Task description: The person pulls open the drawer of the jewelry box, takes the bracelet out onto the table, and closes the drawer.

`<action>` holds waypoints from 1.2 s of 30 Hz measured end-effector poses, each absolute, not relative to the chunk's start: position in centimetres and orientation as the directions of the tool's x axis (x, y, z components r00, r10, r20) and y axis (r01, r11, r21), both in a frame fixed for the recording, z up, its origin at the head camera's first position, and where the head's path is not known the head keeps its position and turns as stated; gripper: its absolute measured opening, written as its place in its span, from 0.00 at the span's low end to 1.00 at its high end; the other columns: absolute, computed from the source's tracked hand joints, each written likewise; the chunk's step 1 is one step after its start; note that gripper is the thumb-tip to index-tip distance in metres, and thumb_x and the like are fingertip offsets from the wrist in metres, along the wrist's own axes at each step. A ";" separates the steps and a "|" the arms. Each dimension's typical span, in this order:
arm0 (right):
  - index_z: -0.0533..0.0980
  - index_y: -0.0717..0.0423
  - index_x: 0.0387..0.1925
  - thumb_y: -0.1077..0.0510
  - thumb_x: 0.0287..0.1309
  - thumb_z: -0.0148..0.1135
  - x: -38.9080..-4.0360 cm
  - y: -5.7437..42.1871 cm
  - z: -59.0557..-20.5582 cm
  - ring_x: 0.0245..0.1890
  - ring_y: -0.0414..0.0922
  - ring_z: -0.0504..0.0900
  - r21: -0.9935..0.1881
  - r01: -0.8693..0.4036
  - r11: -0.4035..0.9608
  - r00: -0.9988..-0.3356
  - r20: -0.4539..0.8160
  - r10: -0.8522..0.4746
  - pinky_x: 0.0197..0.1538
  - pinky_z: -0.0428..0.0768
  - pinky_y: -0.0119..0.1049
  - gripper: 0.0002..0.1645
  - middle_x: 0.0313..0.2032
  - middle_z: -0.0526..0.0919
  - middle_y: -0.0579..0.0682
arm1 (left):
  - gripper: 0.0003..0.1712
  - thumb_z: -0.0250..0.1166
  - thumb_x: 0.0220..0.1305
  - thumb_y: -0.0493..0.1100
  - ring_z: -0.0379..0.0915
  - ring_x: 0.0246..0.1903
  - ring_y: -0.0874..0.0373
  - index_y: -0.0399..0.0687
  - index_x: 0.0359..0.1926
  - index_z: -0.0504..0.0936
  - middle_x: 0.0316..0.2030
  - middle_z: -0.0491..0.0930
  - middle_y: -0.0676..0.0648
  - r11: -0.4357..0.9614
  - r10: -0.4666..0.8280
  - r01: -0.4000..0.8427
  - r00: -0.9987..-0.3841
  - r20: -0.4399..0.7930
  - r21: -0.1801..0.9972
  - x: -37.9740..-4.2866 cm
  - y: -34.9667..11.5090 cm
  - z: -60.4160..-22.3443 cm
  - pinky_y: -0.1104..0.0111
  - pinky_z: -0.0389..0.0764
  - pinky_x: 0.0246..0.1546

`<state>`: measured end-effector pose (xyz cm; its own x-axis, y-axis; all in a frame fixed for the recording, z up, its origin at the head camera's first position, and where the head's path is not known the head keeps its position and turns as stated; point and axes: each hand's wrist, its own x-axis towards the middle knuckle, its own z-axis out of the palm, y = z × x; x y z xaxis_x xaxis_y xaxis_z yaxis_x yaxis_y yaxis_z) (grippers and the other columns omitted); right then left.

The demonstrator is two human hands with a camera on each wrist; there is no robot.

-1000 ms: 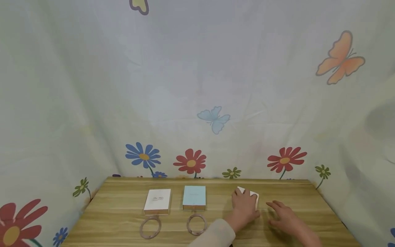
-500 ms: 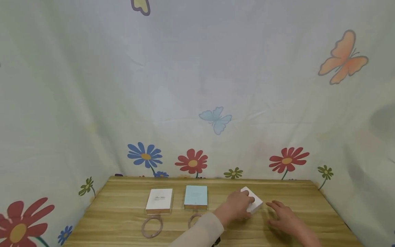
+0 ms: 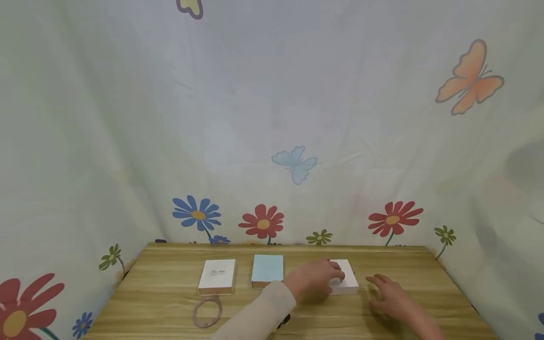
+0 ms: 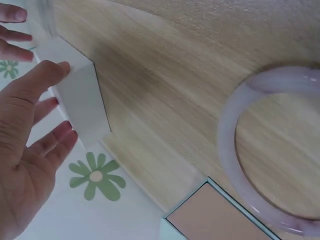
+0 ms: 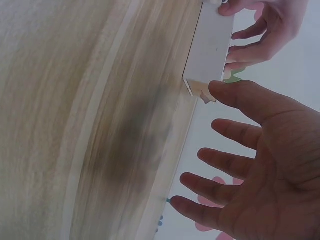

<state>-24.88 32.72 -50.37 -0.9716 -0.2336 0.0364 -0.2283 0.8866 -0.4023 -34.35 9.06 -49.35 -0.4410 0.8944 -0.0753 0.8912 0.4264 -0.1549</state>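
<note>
A plain white box (image 3: 346,281) lies on the right half of the wooden table. My left hand (image 3: 314,278) reaches across and grips its left side, thumb on the near edge and fingers over the top, as the left wrist view shows with the hand (image 4: 30,125) and the box (image 4: 82,95). Just right of the box hovers my right hand (image 3: 393,297), fingers spread and holding nothing. In the right wrist view its thumb is close to the open-looking end of the box (image 5: 207,45); whether they touch I cannot tell.
Left of my arm lie a light blue box (image 3: 267,268) and a white box with dark script (image 3: 217,275). A pinkish bangle (image 3: 207,311) lies before the script box. Another bangle (image 4: 227,125) shows in the left wrist view. A flowered cloth (image 3: 238,118) hangs behind the table.
Held by my left hand, the white box has turned from a slant to nearly square with the table. My left forearm has swung left, covering the second bangle in the head view. My right hand stays put.
</note>
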 end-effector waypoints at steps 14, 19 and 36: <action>0.75 0.68 0.59 0.58 0.54 0.75 -24.6 32.3 -50.2 0.55 0.68 0.77 -0.413 -0.227 0.882 -0.972 0.034 -0.234 0.56 0.75 0.65 0.34 0.57 0.75 0.71 | 0.29 0.63 0.69 0.61 0.68 0.56 0.62 0.64 0.67 0.71 0.63 0.72 0.60 0.492 0.864 0.845 -0.503 0.003 -0.208 -33.9 8.9 -50.7 0.74 0.70 0.59; 0.76 0.67 0.58 0.62 0.52 0.75 -24.9 32.1 -50.2 0.55 0.64 0.78 -0.400 -0.239 0.885 -0.971 0.081 -0.226 0.57 0.76 0.62 0.32 0.55 0.78 0.66 | 0.28 0.59 0.69 0.67 0.68 0.58 0.63 0.62 0.64 0.76 0.60 0.74 0.59 0.548 0.830 0.811 -0.558 0.010 -0.205 -33.4 9.1 -50.5 0.73 0.69 0.62; 0.77 0.69 0.56 0.64 0.57 0.71 -27.1 31.6 -50.3 0.53 0.64 0.81 -0.409 -0.188 0.893 -0.982 0.057 -0.181 0.55 0.78 0.60 0.25 0.52 0.82 0.65 | 0.22 0.67 0.66 0.59 0.74 0.52 0.66 0.59 0.57 0.84 0.57 0.78 0.57 0.490 0.863 0.852 -0.504 -0.032 -0.183 -34.0 9.1 -49.4 0.78 0.73 0.54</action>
